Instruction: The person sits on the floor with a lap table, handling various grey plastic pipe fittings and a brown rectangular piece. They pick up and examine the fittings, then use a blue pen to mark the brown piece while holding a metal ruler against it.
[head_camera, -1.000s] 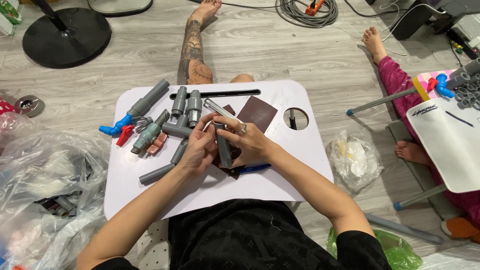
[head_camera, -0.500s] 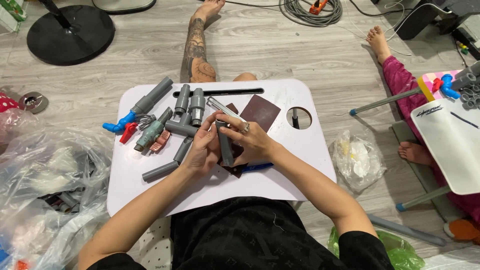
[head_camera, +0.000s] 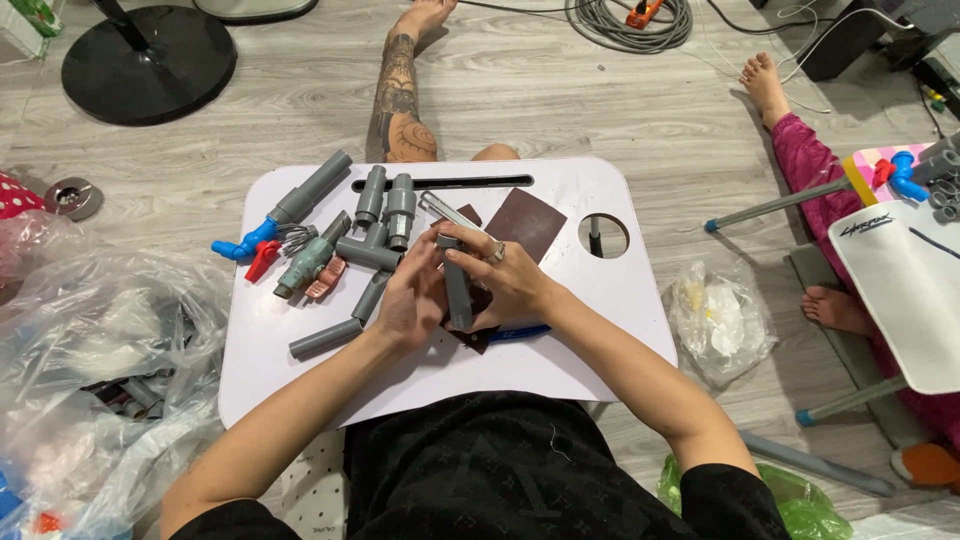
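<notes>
Over the middle of a white lap table (head_camera: 600, 340), both my hands hold one short grey pipe piece (head_camera: 458, 295), upright in the view. My left hand (head_camera: 412, 297) wraps its left side. My right hand (head_camera: 502, 282), with a ring on one finger, grips it from the right, with a dark brown sandpaper scrap (head_camera: 476, 338) under the palm. A larger brown sandpaper sheet (head_camera: 525, 224) lies just beyond my right hand. Several grey pipe pieces and fittings (head_camera: 372, 250) lie to the left of my hands, with a blue elbow fitting (head_camera: 240, 243) and a red-handled valve (head_camera: 262, 260).
Clear plastic bags (head_camera: 90, 350) pile up on the floor at left. A black round fan base (head_camera: 150, 62) stands far left. Another person's feet (head_camera: 765, 85) and pink trousers are at right beside a second white table (head_camera: 900, 290). A small plastic bag (head_camera: 715, 320) lies right of my table.
My hands have stayed on the grey pipe piece, shifting only slightly. The view has moved a little.
</notes>
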